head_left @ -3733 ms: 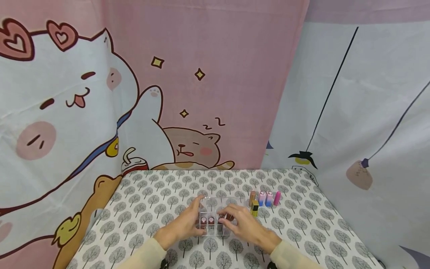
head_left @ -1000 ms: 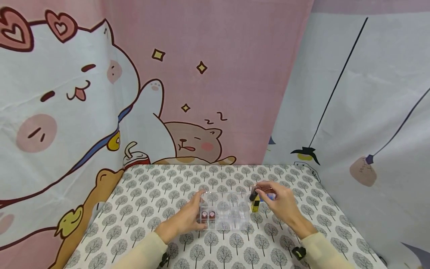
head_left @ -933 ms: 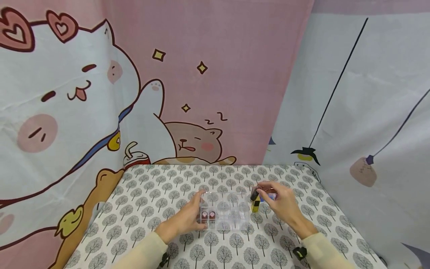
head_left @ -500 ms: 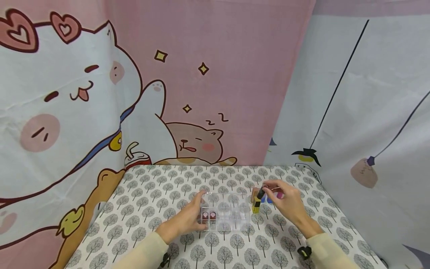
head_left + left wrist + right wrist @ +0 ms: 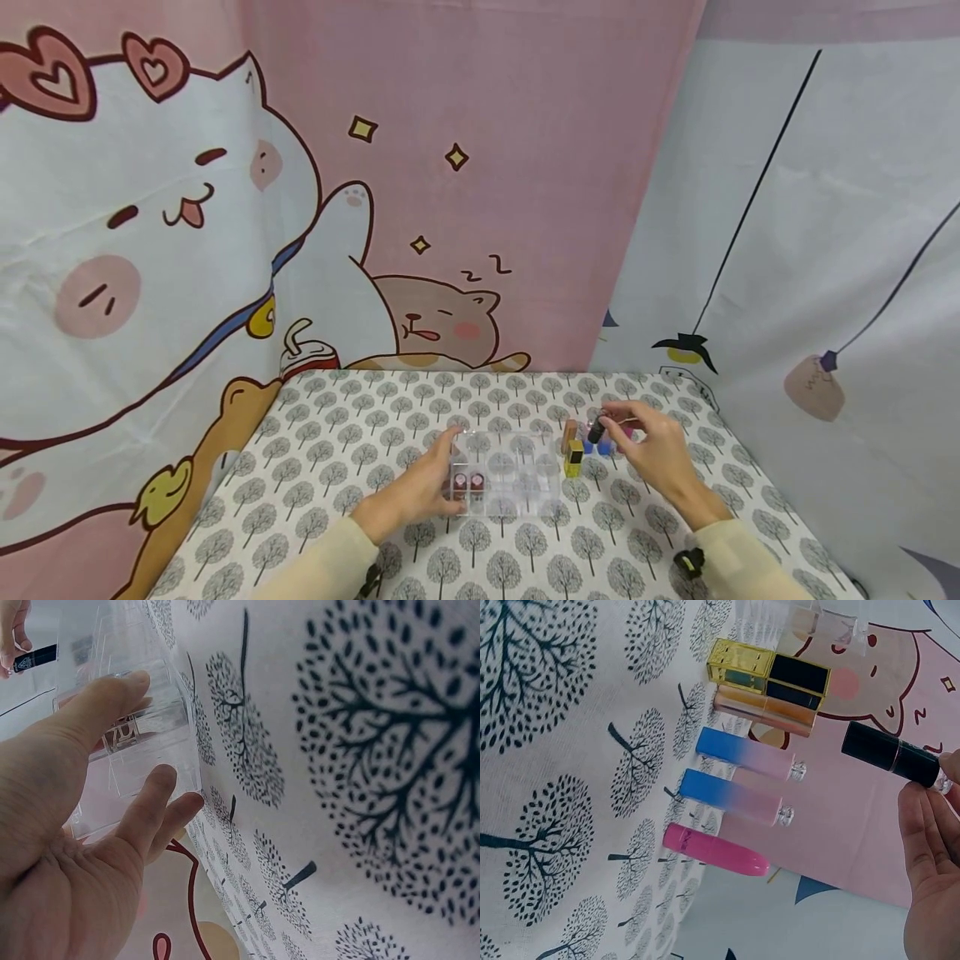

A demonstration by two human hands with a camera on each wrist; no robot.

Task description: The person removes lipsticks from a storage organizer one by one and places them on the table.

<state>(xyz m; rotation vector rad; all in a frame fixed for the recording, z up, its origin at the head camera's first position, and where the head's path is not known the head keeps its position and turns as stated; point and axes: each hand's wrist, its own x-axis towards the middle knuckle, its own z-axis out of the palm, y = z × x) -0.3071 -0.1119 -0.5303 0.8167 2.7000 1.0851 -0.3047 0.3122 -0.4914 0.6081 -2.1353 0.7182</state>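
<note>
A clear divided cosmetics organizer point(image 5: 517, 500) stands on the tree-patterned cloth, with two dark red-capped lipsticks point(image 5: 468, 482) in its left front compartments. My left hand point(image 5: 412, 492) holds its left end between thumb and fingers; the left wrist view shows the thumb point(image 5: 112, 697) on the clear wall. My right hand point(image 5: 652, 446) pinches a black lipstick point(image 5: 889, 754) by its clear end, above the cloth. Below it stand a yellow-and-black lipstick point(image 5: 769, 671), an orange-brown one point(image 5: 765, 711), two blue-and-pink ones point(image 5: 735, 796) and a magenta one point(image 5: 716, 849), all in a group.
The white cloth point(image 5: 337, 454) with grey trees covers the tabletop. A pink and white curtain point(image 5: 525, 208) with cartoon animals hangs behind it. The lipstick group stands just right of the organizer.
Earlier my right hand was over the organizer's right part; it has since moved right with the black lipstick, past the yellow one to above the blue-and-pink ones. My left hand stays on the organizer.
</note>
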